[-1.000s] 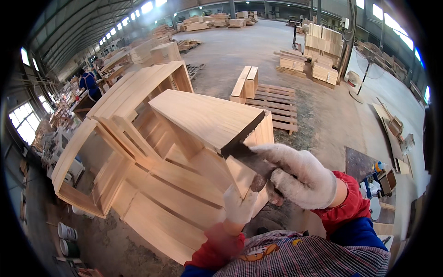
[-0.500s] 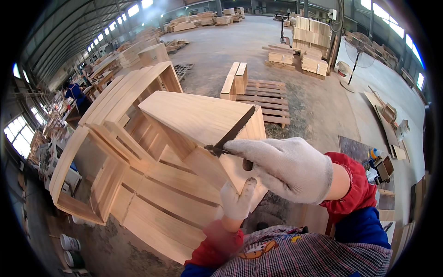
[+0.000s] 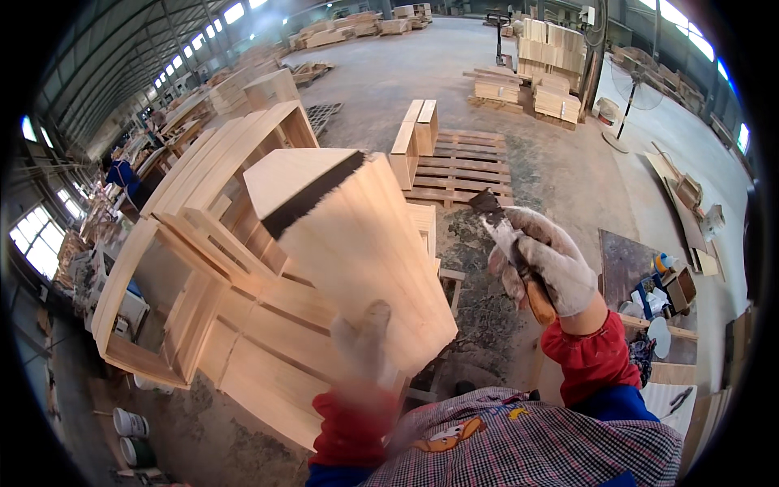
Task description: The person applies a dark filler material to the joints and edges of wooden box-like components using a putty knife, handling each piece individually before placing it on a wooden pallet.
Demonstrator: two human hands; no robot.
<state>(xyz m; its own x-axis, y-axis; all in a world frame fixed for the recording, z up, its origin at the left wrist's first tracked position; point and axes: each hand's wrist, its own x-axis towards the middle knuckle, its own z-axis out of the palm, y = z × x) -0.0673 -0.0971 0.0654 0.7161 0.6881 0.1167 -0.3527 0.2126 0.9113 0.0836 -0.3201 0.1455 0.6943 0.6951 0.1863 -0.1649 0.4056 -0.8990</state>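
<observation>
In my right hand (image 3: pixel 552 260), gloved in stained white, is a paintbrush with a wooden handle (image 3: pixel 538 299) and a dark tip (image 3: pixel 485 203). It is raised to the right, apart from the wood. My left hand (image 3: pixel 363 341), gloved and blurred, grips a pale wooden drawer-like box (image 3: pixel 369 235) near its lower end, thumb across the broad face. The box is tilted over the stacked wooden frames. A dark brown painted band (image 3: pixel 312 195) with a ragged border runs along its upper edge. The left fingers behind the box are hidden.
Open wooden frames (image 3: pixel 162 325) stand beneath and left of the box. Beyond lie a slatted pallet (image 3: pixel 462 166) with wooden pieces (image 3: pixel 414 134) beside it. A dark board with bottles and tools (image 3: pixel 657 284) is at right. Buckets (image 3: pixel 130 424) sit lower left; a person (image 3: pixel 122 172) stands far left.
My right hand has drawn the brush away from the box's edge, to the right. The box has turned in my left hand, bringing its broad face and dark band toward me.
</observation>
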